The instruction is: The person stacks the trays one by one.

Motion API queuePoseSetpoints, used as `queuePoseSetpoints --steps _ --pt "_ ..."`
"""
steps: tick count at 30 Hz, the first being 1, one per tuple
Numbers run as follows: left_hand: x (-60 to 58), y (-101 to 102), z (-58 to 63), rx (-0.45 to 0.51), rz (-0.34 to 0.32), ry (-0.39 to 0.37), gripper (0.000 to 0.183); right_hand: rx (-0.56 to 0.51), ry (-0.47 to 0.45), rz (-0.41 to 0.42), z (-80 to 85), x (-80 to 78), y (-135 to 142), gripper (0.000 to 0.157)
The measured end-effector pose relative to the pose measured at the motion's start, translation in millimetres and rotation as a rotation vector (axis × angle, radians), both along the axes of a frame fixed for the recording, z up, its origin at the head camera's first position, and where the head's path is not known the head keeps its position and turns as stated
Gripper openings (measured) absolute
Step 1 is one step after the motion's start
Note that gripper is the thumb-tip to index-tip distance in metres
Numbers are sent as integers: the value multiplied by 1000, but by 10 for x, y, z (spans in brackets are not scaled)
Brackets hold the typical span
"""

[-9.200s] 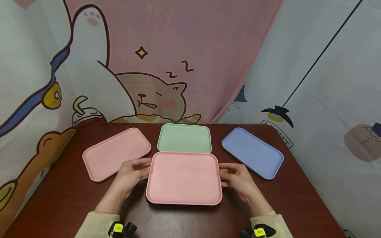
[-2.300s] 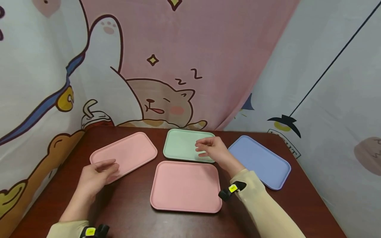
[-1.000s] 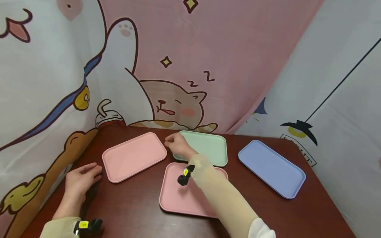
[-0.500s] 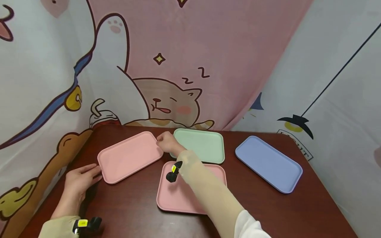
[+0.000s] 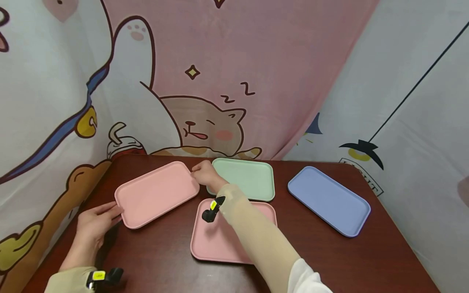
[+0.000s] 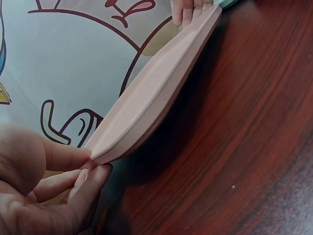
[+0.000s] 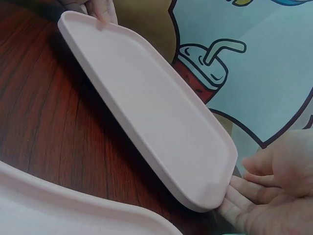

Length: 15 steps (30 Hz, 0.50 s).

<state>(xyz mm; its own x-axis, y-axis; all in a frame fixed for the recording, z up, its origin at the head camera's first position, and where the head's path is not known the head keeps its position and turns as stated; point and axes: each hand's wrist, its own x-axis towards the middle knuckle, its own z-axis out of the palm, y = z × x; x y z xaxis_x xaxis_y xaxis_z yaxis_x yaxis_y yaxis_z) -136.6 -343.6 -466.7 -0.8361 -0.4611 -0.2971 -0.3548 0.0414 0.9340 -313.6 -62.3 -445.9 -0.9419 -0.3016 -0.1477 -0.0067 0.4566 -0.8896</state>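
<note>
Both hands hold the narrow pink tray [image 5: 156, 194] by its two short ends, at the left of the table. At its near-left end the left hand [image 5: 96, 221] pinches the rim, thumb above and fingers beneath, as the left wrist view shows. The right hand [image 5: 207, 174] grips the far-right end, with fingers [image 7: 234, 208] under the edge. A dark gap shows beneath the tray in the left wrist view, so it is raised off the wood. The right forearm reaches across a wider pink tray [image 5: 216, 244], covering part of it.
A green tray [image 5: 249, 179] lies at the back middle, its left edge partly behind the right hand. Angled on the right is a blue tray [image 5: 329, 201]. All are on a dark brown table [image 5: 157, 260], with a printed cartoon curtain [image 5: 271, 61] behind.
The right hand has crossed from over the green tray to the narrow pink tray's right end. The left hand has moved to its left end. Both now grip it, and it has risen slightly.
</note>
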Motion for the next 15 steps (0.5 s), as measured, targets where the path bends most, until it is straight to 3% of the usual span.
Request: queuePoseSetpoints --steps 7,15 --pt "46 -17 84 -13 -32 -2 60 -24 -29 -35 60 8 42 26" --pt "87 -30 190 35 -66 64 62 -162 -129 -43 181 -4 134 17"
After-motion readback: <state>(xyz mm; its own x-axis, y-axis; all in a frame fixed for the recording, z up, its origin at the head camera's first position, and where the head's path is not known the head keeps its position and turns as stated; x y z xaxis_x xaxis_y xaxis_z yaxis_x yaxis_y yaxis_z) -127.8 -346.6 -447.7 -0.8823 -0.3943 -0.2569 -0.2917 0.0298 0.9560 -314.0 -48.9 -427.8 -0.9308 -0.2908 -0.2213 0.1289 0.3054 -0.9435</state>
